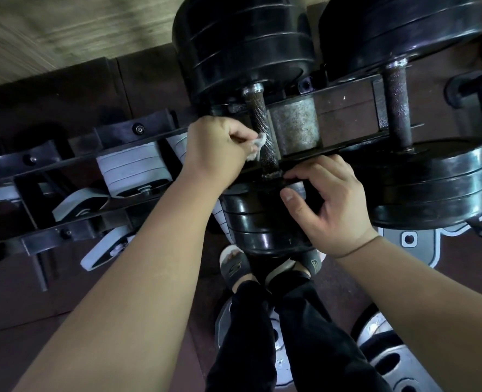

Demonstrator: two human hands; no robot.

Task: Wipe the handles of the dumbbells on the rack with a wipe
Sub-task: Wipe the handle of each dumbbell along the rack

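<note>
I look down on a dark reddish-brown floor (336, 284) laid in large mats with visible seams. At the top left a pale wall (64, 26) with a wood-grain look meets a dark baseboard (73, 86). Grey weight plates (386, 360) lie flat on the floor at the lower right. The light is dim, with soft glints on the metal and a brighter wash on the wall.

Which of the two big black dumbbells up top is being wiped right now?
The left dumbbell handle: the left hand presses a white wipe against it. The right dumbbell handle has no hand or wipe on it.
</note>
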